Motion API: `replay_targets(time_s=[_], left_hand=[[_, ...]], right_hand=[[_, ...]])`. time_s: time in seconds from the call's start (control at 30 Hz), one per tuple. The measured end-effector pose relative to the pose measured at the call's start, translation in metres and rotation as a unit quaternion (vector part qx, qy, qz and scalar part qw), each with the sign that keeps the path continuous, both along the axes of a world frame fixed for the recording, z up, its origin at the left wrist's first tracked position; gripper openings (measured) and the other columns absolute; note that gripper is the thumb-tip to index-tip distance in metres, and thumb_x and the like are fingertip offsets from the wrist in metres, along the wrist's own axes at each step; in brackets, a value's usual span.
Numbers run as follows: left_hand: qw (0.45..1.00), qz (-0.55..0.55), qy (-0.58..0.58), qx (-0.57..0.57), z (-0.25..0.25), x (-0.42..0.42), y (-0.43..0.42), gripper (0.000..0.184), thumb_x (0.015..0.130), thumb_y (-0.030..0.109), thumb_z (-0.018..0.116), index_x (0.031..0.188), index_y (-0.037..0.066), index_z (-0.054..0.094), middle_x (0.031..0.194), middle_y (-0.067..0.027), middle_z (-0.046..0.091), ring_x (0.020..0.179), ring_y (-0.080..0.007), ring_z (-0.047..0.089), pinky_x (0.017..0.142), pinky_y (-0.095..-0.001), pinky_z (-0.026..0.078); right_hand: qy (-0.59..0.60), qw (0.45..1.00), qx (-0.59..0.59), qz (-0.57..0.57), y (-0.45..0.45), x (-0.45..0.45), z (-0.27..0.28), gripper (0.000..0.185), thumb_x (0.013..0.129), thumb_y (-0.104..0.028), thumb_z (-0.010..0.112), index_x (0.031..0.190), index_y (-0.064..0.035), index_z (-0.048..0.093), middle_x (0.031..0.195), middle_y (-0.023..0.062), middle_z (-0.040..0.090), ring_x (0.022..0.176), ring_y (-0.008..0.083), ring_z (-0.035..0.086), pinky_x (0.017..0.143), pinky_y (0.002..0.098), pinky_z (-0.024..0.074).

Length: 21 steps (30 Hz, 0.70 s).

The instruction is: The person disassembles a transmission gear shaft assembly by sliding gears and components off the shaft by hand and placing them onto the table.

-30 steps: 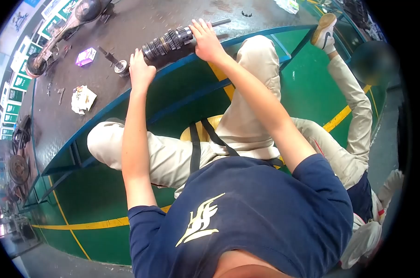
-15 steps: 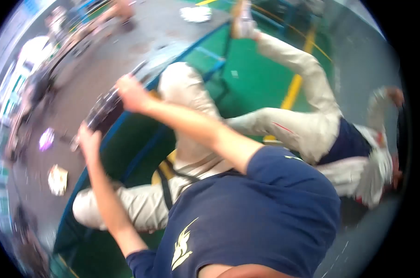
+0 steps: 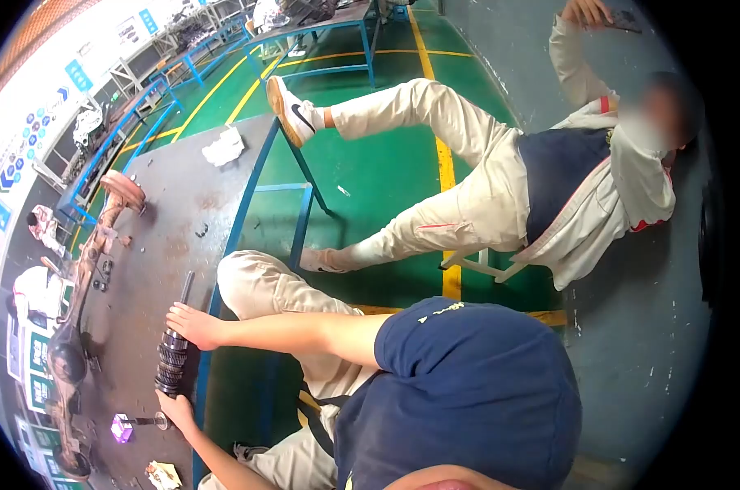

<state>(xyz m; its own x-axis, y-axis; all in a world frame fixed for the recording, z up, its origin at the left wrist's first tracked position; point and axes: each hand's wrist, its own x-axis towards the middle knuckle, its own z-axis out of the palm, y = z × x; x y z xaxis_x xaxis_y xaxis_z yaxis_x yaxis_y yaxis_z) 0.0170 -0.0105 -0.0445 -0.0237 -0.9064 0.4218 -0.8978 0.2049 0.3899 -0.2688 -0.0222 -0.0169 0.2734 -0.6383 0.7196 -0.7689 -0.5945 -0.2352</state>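
Observation:
A dark gear shaft (image 3: 171,362) with a stack of toothed gears lies near the edge of the workbench (image 3: 153,245), its thin bare end pointing away along the bench. My right hand (image 3: 197,327) is closed over the shaft where the thin end meets the gears. At the opposite end of the gear stack, my left hand (image 3: 176,411) grips with its fingers curled, partly hidden by the hand itself. Just beside the left hand lies a short metal stem with a round disc (image 3: 159,420), close to a purple-and-white box (image 3: 122,428).
A long rusty axle (image 3: 76,327) runs along the bench's far side, with small parts near it. Crumpled white paper (image 3: 224,147) lies at one end, a yellowish packet (image 3: 163,475) at the other. A seated co-worker (image 3: 500,180) rests one shoe against the bench.
My view has turned and become sharper. Both hands stay on the gear shaft, which appears lower and more upright in view. The co-worker's hand with a dark object now shows higher up.

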Motion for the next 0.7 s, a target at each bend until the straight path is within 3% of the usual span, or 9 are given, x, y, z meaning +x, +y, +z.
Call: replay_targets(time_s=[0.1, 0.2, 0.23, 0.3, 0.5, 0.6, 0.63, 0.67, 0.7], left_hand=[[1.000, -0.007, 0.001, 0.009, 0.000, 0.002, 0.007, 0.068, 0.067, -0.002, 0.045, 0.133, -0.015, 0.039, 0.127, -0.0365, 0.050, 0.122, -0.0449, 0.047, 0.108, -0.0418, 0.033], [0.999, -0.013, 0.012, 0.036, 0.009, -0.010, 0.020, 0.070, 0.068, -0.006, 0.045, 0.136, -0.016, 0.033, 0.141, -0.0340, 0.037, 0.135, -0.0427, 0.032, 0.117, -0.0429, 0.021], [0.999, -0.015, 0.014, 0.033, 0.002, -0.012, 0.019, 0.070, 0.068, -0.006, 0.045, 0.136, -0.016, 0.033, 0.141, -0.0340, 0.037, 0.135, -0.0427, 0.032, 0.117, -0.0429, 0.021], [0.993, -0.013, -0.080, -0.081, -0.010, -0.007, 0.022, 0.072, 0.068, -0.008, 0.043, 0.138, -0.016, 0.030, 0.143, -0.0331, 0.034, 0.136, -0.0420, 0.031, 0.117, -0.0434, 0.020], [0.999, -0.015, -0.033, 0.007, 0.008, -0.013, 0.030, 0.072, 0.068, -0.008, 0.041, 0.139, -0.015, 0.030, 0.145, -0.0326, 0.033, 0.137, -0.0405, 0.031, 0.117, -0.0416, 0.021], [0.999, -0.038, -0.020, -0.033, 0.001, -0.002, 0.032, 0.067, 0.069, -0.007, 0.043, 0.136, -0.015, 0.035, 0.139, -0.0348, 0.040, 0.133, -0.0426, 0.037, 0.116, -0.0407, 0.024], [0.999, -0.043, 0.003, -0.012, 0.006, -0.004, 0.037, 0.064, 0.071, -0.006, 0.043, 0.134, -0.016, 0.036, 0.138, -0.0346, 0.040, 0.133, -0.0422, 0.037, 0.116, -0.0404, 0.024], [0.997, -0.037, -0.041, -0.045, -0.005, 0.006, 0.030, 0.063, 0.073, -0.007, 0.042, 0.135, -0.013, 0.038, 0.135, -0.0330, 0.046, 0.128, -0.0421, 0.044, 0.111, -0.0413, 0.031], [0.999, -0.018, 0.020, -0.039, 0.008, -0.009, 0.040, 0.057, 0.074, -0.008, 0.041, 0.131, -0.008, 0.046, 0.124, -0.0313, 0.055, 0.115, -0.0430, 0.053, 0.101, -0.0443, 0.039]], right_hand=[[-0.001, 1.000, 0.011, 0.009, 0.007, -0.001, -0.001, 0.063, 0.069, -0.006, 0.063, 0.129, 0.0086, 0.047, 0.138, 0.0233, 0.042, 0.137, 0.0365, 0.031, 0.118, 0.0467, 0.0167], [0.004, 0.999, 0.051, 0.013, 0.013, -0.003, 0.002, 0.068, 0.070, -0.006, 0.063, 0.133, 0.0084, 0.043, 0.142, 0.0235, 0.038, 0.140, 0.0355, 0.027, 0.119, 0.0461, 0.0142], [-0.003, 0.998, 0.060, 0.023, 0.013, -0.003, 0.003, 0.070, 0.069, -0.005, 0.063, 0.134, 0.0084, 0.041, 0.142, 0.0238, 0.038, 0.140, 0.0351, 0.027, 0.119, 0.0460, 0.0139], [-0.013, 0.999, 0.032, 0.026, 0.013, -0.003, -0.001, 0.071, 0.069, -0.004, 0.063, 0.135, 0.0083, 0.040, 0.142, 0.0240, 0.038, 0.140, 0.0348, 0.027, 0.119, 0.0462, 0.0146], [0.003, 1.000, 0.006, 0.020, 0.009, -0.001, -0.006, 0.069, 0.068, -0.008, 0.065, 0.132, 0.0093, 0.043, 0.139, 0.0248, 0.041, 0.137, 0.0375, 0.030, 0.118, 0.0455, 0.0170], [-0.009, 0.999, -0.010, 0.034, 0.006, -0.007, -0.001, 0.067, 0.065, -0.008, 0.068, 0.126, 0.0099, 0.048, 0.130, 0.0238, 0.047, 0.131, 0.0371, 0.038, 0.116, 0.0454, 0.0216], [-0.053, 0.997, -0.036, 0.053, 0.008, -0.008, 0.007, 0.049, 0.064, -0.008, 0.067, 0.108, 0.0062, 0.053, 0.113, 0.0220, 0.051, 0.112, 0.0376, 0.045, 0.101, 0.0440, 0.0317], [-0.106, 0.990, -0.060, 0.073, 0.011, -0.004, 0.015, 0.032, 0.062, -0.008, 0.067, 0.091, 0.0025, 0.058, 0.095, 0.0203, 0.055, 0.094, 0.0381, 0.052, 0.086, 0.0427, 0.0418], [-0.116, 0.988, -0.048, 0.087, 0.010, -0.004, 0.016, 0.030, 0.063, -0.008, 0.067, 0.090, 0.0025, 0.059, 0.094, 0.0209, 0.056, 0.094, 0.0384, 0.053, 0.085, 0.0434, 0.0424]])
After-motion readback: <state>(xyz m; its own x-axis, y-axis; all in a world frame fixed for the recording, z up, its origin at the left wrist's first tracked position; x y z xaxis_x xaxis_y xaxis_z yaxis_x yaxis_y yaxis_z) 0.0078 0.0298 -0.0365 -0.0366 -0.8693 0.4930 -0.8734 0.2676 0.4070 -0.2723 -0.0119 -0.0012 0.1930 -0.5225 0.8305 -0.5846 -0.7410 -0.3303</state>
